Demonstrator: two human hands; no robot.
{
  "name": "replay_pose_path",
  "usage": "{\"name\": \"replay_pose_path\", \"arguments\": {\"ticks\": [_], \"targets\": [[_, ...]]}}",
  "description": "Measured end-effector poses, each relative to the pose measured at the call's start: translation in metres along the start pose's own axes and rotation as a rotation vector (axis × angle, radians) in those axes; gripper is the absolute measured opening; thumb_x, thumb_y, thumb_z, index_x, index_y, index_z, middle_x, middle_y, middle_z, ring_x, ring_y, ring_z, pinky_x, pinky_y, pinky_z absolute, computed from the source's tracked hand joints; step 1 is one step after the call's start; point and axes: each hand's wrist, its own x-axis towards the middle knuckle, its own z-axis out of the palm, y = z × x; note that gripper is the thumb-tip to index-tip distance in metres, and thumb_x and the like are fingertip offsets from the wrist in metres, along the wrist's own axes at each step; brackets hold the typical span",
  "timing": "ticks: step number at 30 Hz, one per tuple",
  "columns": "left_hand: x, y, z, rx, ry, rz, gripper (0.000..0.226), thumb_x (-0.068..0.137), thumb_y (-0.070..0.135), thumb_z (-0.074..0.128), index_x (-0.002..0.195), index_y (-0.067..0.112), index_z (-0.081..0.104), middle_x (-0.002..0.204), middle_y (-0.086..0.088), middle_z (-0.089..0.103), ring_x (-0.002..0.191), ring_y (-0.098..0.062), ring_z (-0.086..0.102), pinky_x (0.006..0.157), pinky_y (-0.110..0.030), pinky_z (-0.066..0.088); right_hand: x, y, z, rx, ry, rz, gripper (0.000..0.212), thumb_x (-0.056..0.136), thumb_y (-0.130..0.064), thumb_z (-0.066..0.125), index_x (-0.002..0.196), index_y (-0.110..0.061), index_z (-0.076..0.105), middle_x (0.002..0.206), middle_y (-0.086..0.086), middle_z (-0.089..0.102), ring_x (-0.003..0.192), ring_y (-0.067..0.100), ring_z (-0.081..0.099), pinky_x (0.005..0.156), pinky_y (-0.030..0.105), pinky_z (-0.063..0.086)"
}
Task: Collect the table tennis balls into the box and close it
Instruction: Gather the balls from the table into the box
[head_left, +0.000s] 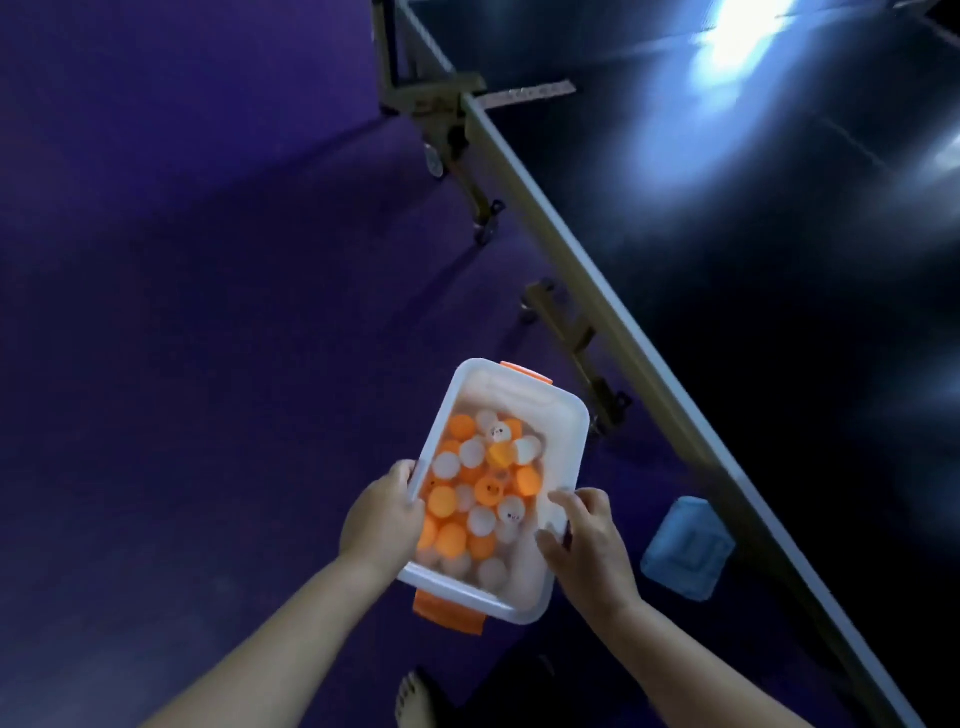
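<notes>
Box (519, 395) held above floor (182, 312), gripped at both long rims — fingers (569, 500) of left hand (382, 519) and right hand (587, 545) curled over edges. Balls (483, 499) inside judged light, loose, easily spilled — stiff box best kept level.

- left hand (382, 512) and right hand (584, 540) grip long sides of open white box (563, 415), held above purple floor (182, 312)
- orange and white balls (483, 499) fill it
- blue lid (688, 548) on floor beside table (779, 234)
</notes>
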Motion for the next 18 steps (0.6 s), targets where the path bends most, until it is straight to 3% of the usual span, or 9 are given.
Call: {"name": "replay_pose_path", "arguments": {"ticks": [4, 7, 12, 18], "targets": [[0.032, -0.065, 0.053, 0.054, 0.016, -0.047, 0.031, 0.087, 0.012, 0.042, 0.113, 0.023, 0.054, 0.092, -0.003, 0.059, 0.081, -0.020, 0.056, 0.064, -0.036, 0.047, 0.015, 0.041, 0.073, 0.036, -0.068, 0.046, 0.026, 0.086, -0.024, 0.061, 0.111, -0.023, 0.054, 0.112, -0.009, 0.037, 0.081, 0.004, 0.049, 0.070, 0.017, 0.045], [0.060, -0.115, 0.113, 0.110, 0.012, -0.071, 0.040, 0.088, 0.010, 0.042, 0.125, 0.024, 0.049, 0.099, -0.006, 0.064, 0.090, -0.026, 0.058, 0.065, -0.034, 0.046, 0.032, 0.087, 0.132, 0.043, -0.117, 0.138, 0.036, 0.087, -0.025, 0.061, 0.121, -0.022, 0.048, 0.115, -0.012, 0.036, 0.093, 0.001, 0.043, 0.071, 0.009, 0.038], [0.117, -0.183, 0.238, 0.126, -0.044, -0.115, 0.048, 0.090, 0.008, 0.044, 0.136, 0.021, 0.044, 0.116, -0.013, 0.064, 0.104, -0.035, 0.060, 0.079, -0.036, 0.046, 0.067, 0.192, 0.225, -0.015, -0.179, 0.198, 0.042, 0.087, -0.023, 0.062, 0.125, -0.020, 0.045, 0.129, 0.000, 0.035, 0.106, 0.009, 0.046, 0.085, 0.017, 0.044], [0.182, -0.235, 0.371, 0.086, -0.071, -0.030, 0.051, 0.088, 0.008, 0.048, 0.137, 0.022, 0.046, 0.126, -0.010, 0.061, 0.112, -0.032, 0.057, 0.084, -0.035, 0.045, 0.100, 0.320, 0.306, -0.049, -0.108, 0.221, 0.042, 0.084, -0.019, 0.066, 0.122, -0.016, 0.049, 0.126, 0.003, 0.036, 0.096, 0.006, 0.040, 0.081, 0.017, 0.039]]}}
